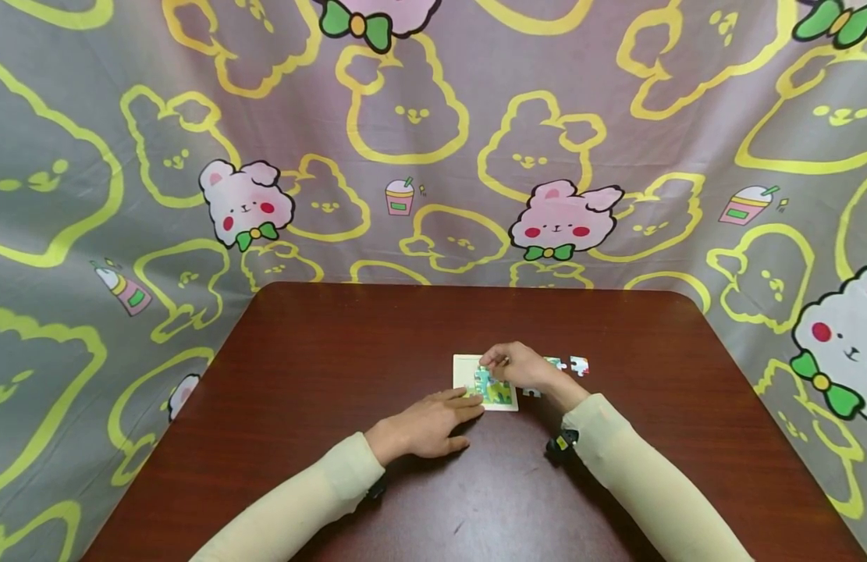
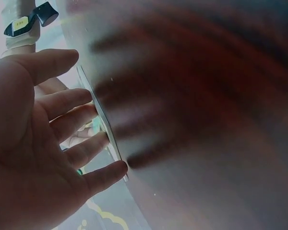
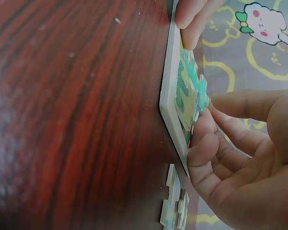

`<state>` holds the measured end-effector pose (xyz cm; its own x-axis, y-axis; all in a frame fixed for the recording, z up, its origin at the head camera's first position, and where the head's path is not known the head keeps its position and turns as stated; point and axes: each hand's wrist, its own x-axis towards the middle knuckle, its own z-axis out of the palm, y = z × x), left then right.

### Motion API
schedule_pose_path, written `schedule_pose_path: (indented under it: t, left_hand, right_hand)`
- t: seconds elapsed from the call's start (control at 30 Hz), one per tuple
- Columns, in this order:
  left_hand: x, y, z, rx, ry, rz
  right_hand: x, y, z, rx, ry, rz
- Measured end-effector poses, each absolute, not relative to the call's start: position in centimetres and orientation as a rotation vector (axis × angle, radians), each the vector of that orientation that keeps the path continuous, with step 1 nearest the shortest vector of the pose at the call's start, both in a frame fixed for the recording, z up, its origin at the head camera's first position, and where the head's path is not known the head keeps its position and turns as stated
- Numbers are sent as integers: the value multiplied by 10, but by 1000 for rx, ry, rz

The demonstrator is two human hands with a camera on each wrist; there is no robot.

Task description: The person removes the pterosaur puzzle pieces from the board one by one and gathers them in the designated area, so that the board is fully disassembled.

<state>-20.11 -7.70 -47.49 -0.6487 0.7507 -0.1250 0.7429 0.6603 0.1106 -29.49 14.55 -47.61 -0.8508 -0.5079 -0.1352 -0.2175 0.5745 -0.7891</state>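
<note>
Grey fabric curtain (image 1: pixel 89 289) with yellow outlines and pink-and-white rabbits: hanging along the left, far and right edges of the glossy red-brown wood-grain bench (image 1: pixel 278 375).

Left hand (image 1: pixel 428 425), in a pale cream sleeve (image 1: pixel 293 496): reaching in over the bench, fingers extending straight and spreading, tips resting on the near-left part of the puzzle board, grasping nothing.

Square cream-white puzzle board (image 1: pixel 463 365), with a raised rim and a green-and-yellow picture: lying flat, about midway between the bench's left and right edges, well apart from the far edge.

Small teal interlocking puzzle piece (image 3: pixel 201 93): tilting above the picture, between fingers.

Right hand (image 1: pixel 520 365): arching over the board's right side, thumb and fingers pinching the teal piece.

Black wrist-worn camera (image 1: pixel 563 442): sitting at the right cuff.

Loose multicoloured puzzle pieces (image 1: pixel 579 365): lying on the bench just beside the board, toward the right edge, some partly hiding behind the right hand.
</note>
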Motion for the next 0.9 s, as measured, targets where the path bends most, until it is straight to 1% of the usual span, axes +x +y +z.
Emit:
schedule_pose_path:
  t: [0.27, 0.67, 0.9]
  left_hand:
    - [-201, -77, -474, 1213, 2708, 83]
    - [-201, -77, -474, 1227, 2708, 85]
    - [-201, -77, -474, 1218, 2707, 82]
  right_hand:
    - [-295, 144, -480, -619, 2440, -1278]
    - [-295, 141, -479, -575, 2543, -1240]
    - [-295, 142, -481, -602, 2511, -1283]
